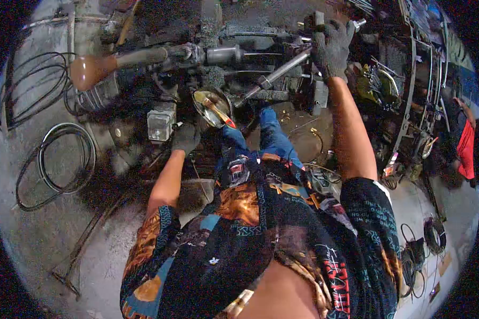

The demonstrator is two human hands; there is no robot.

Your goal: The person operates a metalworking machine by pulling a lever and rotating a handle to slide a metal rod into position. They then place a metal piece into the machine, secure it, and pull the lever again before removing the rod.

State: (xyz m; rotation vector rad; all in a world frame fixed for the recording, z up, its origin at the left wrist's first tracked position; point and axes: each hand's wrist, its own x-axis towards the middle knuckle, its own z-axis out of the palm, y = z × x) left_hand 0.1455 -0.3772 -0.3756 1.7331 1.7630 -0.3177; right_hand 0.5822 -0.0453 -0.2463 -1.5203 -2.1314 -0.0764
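My right hand [332,48], in a dark grey work glove, is closed around a metal bar [285,70] on the machine. The bar slants down to the left, and a bright metal end [360,24] sticks out past the glove. My left hand [187,137], gloved too, is low beside a pale grey box [161,125]. Its fingers look curled, but I cannot tell what they hold. Close to its right is a round metal dish [222,102] with a brush [215,109] in it. A horizontal shaft [222,55] runs across the machine above both hands.
At the upper left a brown rounded piece [93,72] ends the shaft. Coiled black cable [42,154] lies on the floor at left. A metal rack [412,90] stands at right, beside a tray of metal pieces [375,85]. A person in red [465,149] is at the far right.
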